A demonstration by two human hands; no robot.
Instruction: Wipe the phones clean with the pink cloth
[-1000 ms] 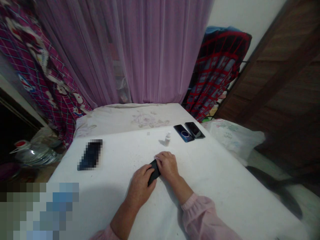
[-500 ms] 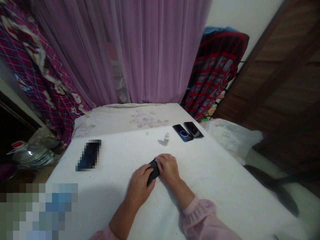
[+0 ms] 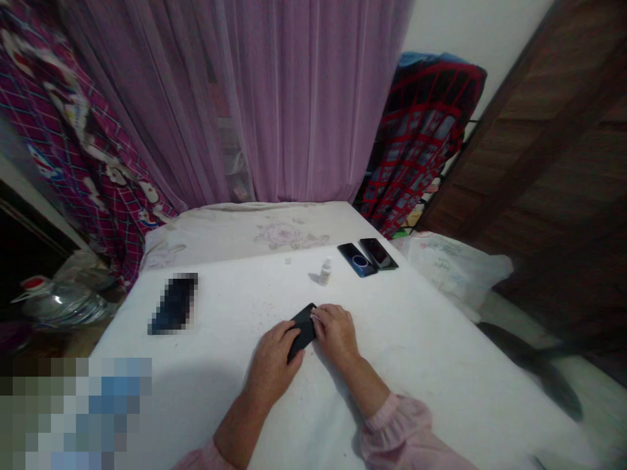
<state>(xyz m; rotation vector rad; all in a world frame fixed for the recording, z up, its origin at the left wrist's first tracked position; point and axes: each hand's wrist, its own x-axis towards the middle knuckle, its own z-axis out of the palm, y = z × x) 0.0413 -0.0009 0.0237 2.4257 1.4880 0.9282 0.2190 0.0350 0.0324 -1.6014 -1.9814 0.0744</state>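
Observation:
A black phone [image 3: 302,324] lies flat on the white table cover [image 3: 421,352], between my two hands. My left hand [image 3: 273,363] presses its fingers on the phone's near left edge and holds it down. My right hand [image 3: 337,333] rests on the phone's right edge with fingers curled, fingertips at the top side. Whether those fingertips pinch anything small I cannot make out. The far corner of the phone shows beyond my fingers.
A small white dropper bottle [image 3: 324,271] stands beyond the hands. Two dark phones [image 3: 367,256] lie side by side at the far right. A blurred dark slab [image 3: 173,304] lies at the left. A white plastic bag [image 3: 453,267] sits off the right edge. Purple curtain behind.
My right hand has slid back toward me along the phone, so more of the phone's far end is uncovered. The left hand has stayed in place.

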